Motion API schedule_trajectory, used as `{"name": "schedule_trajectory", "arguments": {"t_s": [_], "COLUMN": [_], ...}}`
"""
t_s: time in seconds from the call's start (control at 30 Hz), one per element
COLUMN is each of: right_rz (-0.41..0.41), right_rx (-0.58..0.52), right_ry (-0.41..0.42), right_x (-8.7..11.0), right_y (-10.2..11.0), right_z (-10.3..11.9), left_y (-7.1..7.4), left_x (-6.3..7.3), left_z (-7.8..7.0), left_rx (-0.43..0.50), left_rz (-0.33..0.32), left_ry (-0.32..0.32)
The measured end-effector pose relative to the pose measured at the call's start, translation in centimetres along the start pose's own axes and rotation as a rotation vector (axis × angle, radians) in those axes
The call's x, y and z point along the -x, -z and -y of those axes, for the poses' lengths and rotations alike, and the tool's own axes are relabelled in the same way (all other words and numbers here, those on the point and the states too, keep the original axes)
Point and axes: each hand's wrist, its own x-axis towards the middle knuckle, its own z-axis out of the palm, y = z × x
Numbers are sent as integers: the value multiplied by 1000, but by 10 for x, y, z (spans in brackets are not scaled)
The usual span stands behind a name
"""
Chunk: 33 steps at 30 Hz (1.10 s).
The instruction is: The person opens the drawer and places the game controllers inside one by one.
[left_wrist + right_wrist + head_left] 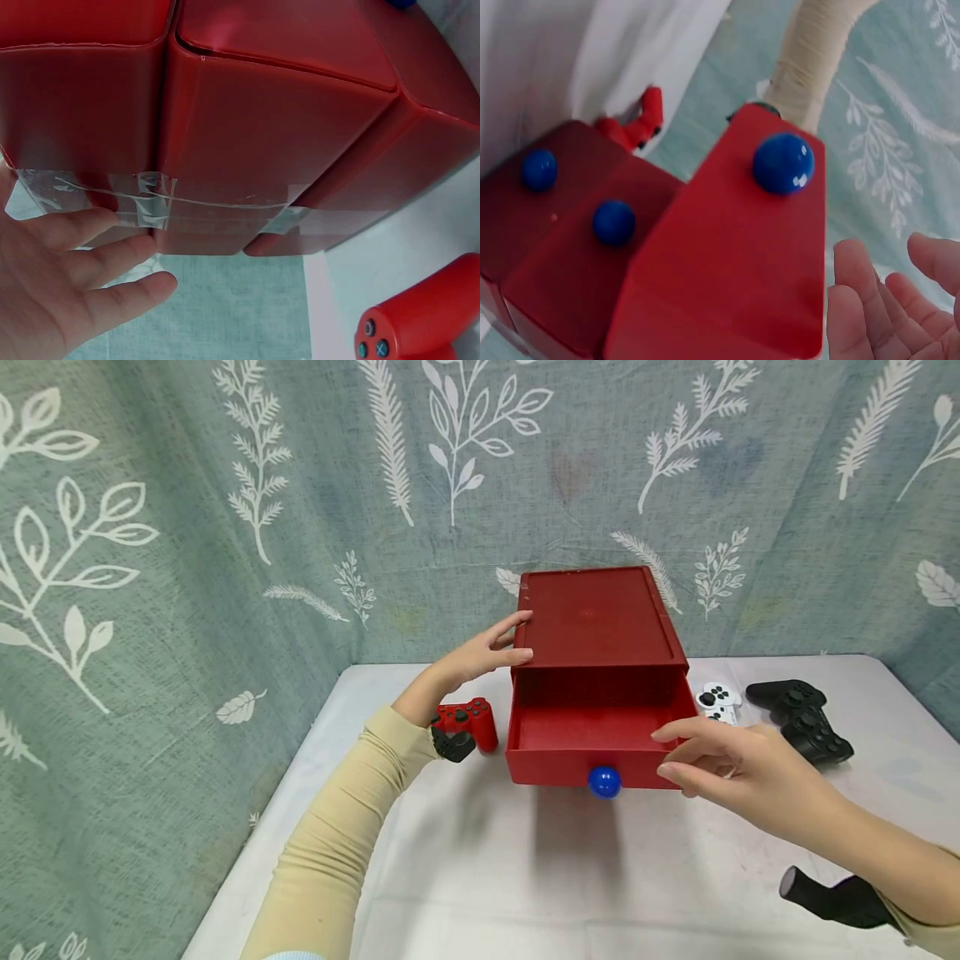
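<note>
A red drawer unit stands on the table, its top drawer pulled out. The drawer's red floor shows, and a blue ball knob sits on its front. Two lower drawers with blue knobs are closed in the right wrist view. My left hand rests against the unit's upper left side with fingers spread; clear tape runs along that side near the fingers. Beside the drawer's front right corner, my right hand hovers with loosely bent fingers, holding nothing.
A red game controller lies left of the unit, partly behind my left wrist. To the right are a white controller, partly hidden, and a black one. A patterned green curtain hangs behind the white-covered table.
</note>
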Motion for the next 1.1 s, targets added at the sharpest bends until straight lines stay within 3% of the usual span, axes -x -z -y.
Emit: {"name": "schedule_trajectory", "arguments": {"t_s": [0.2,0.5,0.63,0.83,1.1], "right_rz": [-93,-201,-185,-164,-44], "right_rx": [61,109,119,117,209], "right_ry": [19,-58,-121,-297,-440], "right_x": [-7,-12,-12,-13,-9], "right_y": [14,31,36,46,54], "right_z": [-3,-23,-41,-74,-126], "left_y": [2,1,1,1,1], "left_x": [1,1,1,1,1], "left_z": [0,2,1,0,2], "left_rx": [-1,-10,-5,-15,-13], "left_rz": [5,-13,-11,-9,-3], "left_ry": [5,-6,-5,0,-3]}}
